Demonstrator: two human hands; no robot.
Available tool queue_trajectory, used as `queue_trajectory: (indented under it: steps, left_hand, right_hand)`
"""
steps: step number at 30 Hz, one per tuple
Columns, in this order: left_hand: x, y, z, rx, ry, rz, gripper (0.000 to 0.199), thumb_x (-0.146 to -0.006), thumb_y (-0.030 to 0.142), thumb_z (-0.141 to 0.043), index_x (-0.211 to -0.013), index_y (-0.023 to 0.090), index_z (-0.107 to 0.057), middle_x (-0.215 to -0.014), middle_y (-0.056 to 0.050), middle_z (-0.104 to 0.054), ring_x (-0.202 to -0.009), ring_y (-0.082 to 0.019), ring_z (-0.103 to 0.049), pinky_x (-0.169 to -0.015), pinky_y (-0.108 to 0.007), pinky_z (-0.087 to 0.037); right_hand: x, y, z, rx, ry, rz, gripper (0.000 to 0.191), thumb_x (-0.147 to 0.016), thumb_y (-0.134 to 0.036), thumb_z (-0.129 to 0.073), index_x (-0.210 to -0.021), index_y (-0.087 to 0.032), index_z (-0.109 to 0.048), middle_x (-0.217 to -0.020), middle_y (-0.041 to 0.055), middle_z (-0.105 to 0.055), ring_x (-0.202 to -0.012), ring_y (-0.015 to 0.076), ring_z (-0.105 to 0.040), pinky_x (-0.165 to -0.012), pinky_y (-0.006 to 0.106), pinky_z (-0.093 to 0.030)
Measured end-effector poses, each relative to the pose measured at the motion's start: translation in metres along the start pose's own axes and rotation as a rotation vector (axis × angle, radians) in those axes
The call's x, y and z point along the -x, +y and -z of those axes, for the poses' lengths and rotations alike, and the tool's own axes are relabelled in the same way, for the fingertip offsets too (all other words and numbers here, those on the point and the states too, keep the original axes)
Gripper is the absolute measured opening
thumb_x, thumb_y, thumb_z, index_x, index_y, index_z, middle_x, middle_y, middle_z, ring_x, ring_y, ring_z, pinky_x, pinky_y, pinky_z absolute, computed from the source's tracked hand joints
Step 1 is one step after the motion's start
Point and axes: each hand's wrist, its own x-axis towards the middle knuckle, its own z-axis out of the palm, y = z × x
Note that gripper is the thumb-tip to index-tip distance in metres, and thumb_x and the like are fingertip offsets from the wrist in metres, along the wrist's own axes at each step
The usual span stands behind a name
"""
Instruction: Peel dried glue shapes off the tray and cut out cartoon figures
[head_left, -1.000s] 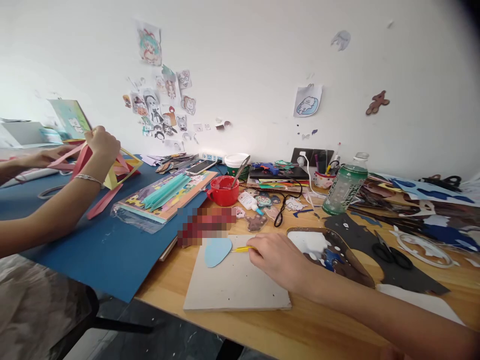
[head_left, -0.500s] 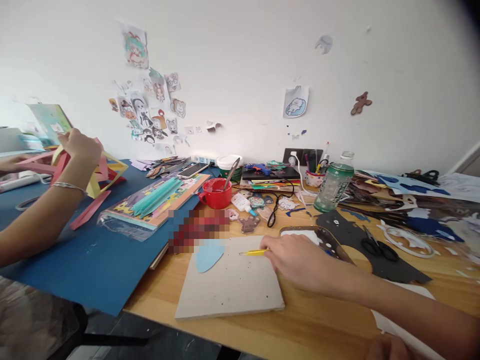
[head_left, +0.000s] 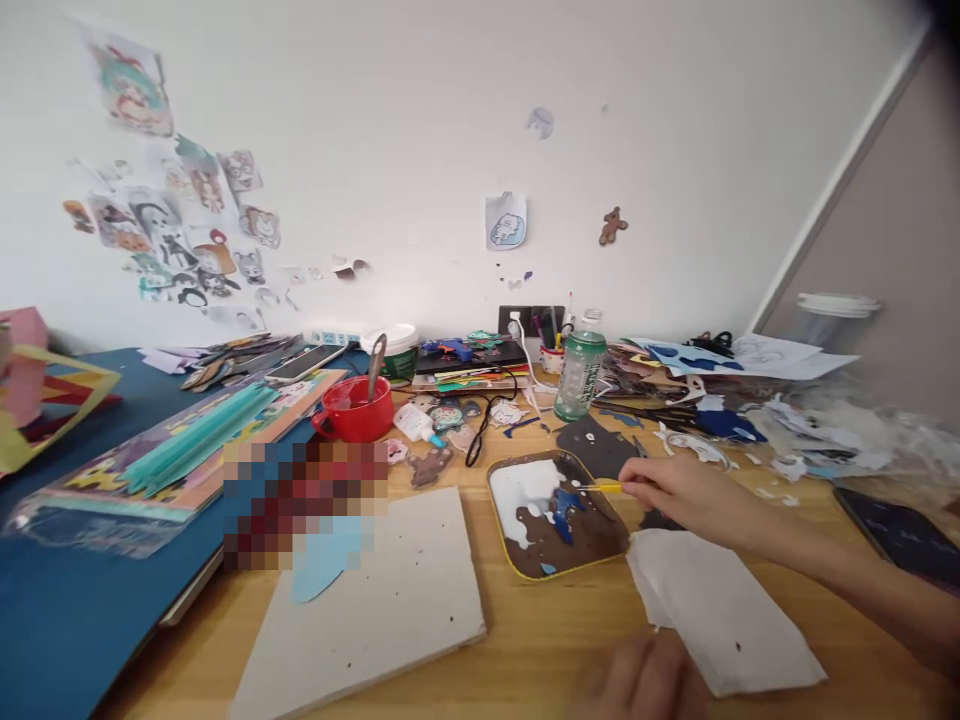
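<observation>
A craft room: the wooden bench [head_left: 525, 640] carries a paint-smeared tray [head_left: 600, 535] at five o'clock, a glue bottle [head_left: 412, 422] at eight, paper scraps [head_left: 690, 358] at three; cartoon drawings [head_left: 161, 225] dot the wall [head_left: 420, 120] at ten.

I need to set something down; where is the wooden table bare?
Bare wood lies between the pale board, tray and left hand; more between board and blue sheet. It's crowded toward the wall, from the red mug past the bottle.

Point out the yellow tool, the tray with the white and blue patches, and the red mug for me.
Yellow tool [head_left: 610, 487]: head view, on its handle.
Tray [head_left: 543, 577]: head view, on its near rim.
Red mug [head_left: 363, 416]: head view, on the middle of its body.
</observation>
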Motion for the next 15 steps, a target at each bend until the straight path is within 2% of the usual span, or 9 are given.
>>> queue_trajectory:
  steps: [1, 2, 4, 6, 8, 11, 15]
  left_hand:
    - [-0.001, -0.008, 0.01, 0.039, 0.138, 0.122, 0.025, -0.084, 0.021, -0.037, -0.076, 0.018, -0.061, -0.06, -0.005, -0.061, -0.046, -0.015, -0.057, -0.037, -0.024, -0.046]
    - [-0.003, -0.017, 0.022, 0.094, 0.191, 0.152, 0.026, -0.085, 0.019, -0.036, -0.074, 0.02, -0.059, -0.059, -0.003, -0.061, -0.047, -0.013, -0.057, -0.038, -0.022, -0.045]
    - [-0.01, -0.036, 0.048, 0.082, 0.083, 0.064, 0.021, -0.085, 0.012, -0.041, -0.083, 0.021, -0.06, -0.07, 0.0, -0.064, -0.058, -0.009, -0.06, -0.048, -0.016, -0.048]
    - [-0.02, -0.052, 0.069, -0.003, 0.03, -0.01, 0.02, -0.085, 0.011, -0.045, -0.096, 0.02, -0.058, -0.079, -0.001, -0.065, -0.069, -0.011, -0.062, -0.061, -0.018, -0.052]
    - [-0.027, -0.061, 0.082, -0.107, -0.023, -0.038, 0.025, -0.084, 0.009, -0.045, -0.104, 0.019, -0.056, -0.086, -0.003, -0.065, -0.074, -0.012, -0.062, -0.066, -0.02, -0.052]
    - [-0.029, -0.065, 0.085, -0.185, -0.088, -0.008, 0.025, -0.086, 0.01, -0.042, -0.107, 0.019, -0.054, -0.091, -0.004, -0.064, -0.079, -0.012, -0.063, -0.066, -0.02, -0.052]
    - [-0.02, -0.068, 0.076, -0.181, -0.125, 0.089, 0.025, -0.088, 0.014, -0.039, -0.106, 0.023, -0.054, -0.098, -0.004, -0.063, -0.082, -0.012, -0.063, -0.051, -0.016, -0.05]
  right_hand:
    - [0.001, 0.001, -0.004, 0.055, 0.03, 0.005, 0.028, -0.09, -0.025, -0.033, -0.08, -0.02, -0.059, -0.07, 0.0009, -0.064, -0.066, 0.016, -0.058, -0.056, 0.026, -0.035]
    - [0.0, 0.001, -0.008, 0.094, 0.055, 0.012, 0.028, -0.09, -0.024, -0.034, -0.08, -0.02, -0.06, -0.073, 0.0016, -0.065, -0.069, 0.0166, -0.059, -0.057, 0.026, -0.036]
    - [-0.004, 0.002, -0.016, 0.113, 0.075, 0.032, 0.028, -0.09, -0.023, -0.036, -0.082, -0.02, -0.062, -0.078, 0.0026, -0.067, -0.074, 0.0171, -0.06, -0.061, 0.026, -0.037]
    - [-0.01, 0.001, -0.023, 0.126, 0.086, 0.057, 0.025, -0.091, -0.024, -0.039, -0.084, -0.019, -0.063, -0.081, 0.0032, -0.067, -0.077, 0.0176, -0.061, -0.064, 0.026, -0.037]
    - [-0.015, 0.0, -0.03, 0.16, 0.1, 0.09, 0.022, -0.09, -0.022, -0.042, -0.083, -0.018, -0.062, -0.082, 0.0041, -0.066, -0.077, 0.0184, -0.061, -0.063, 0.026, -0.037]
    - [-0.018, -0.003, -0.038, 0.212, 0.124, 0.142, 0.018, -0.09, -0.02, -0.044, -0.084, -0.016, -0.06, -0.083, 0.0048, -0.065, -0.075, 0.0185, -0.06, -0.059, 0.026, -0.035]
    - [-0.018, -0.006, -0.044, 0.247, 0.159, 0.206, 0.018, -0.091, -0.017, -0.042, -0.086, -0.016, -0.06, -0.083, 0.0045, -0.063, -0.075, 0.0178, -0.059, -0.061, 0.026, -0.036]
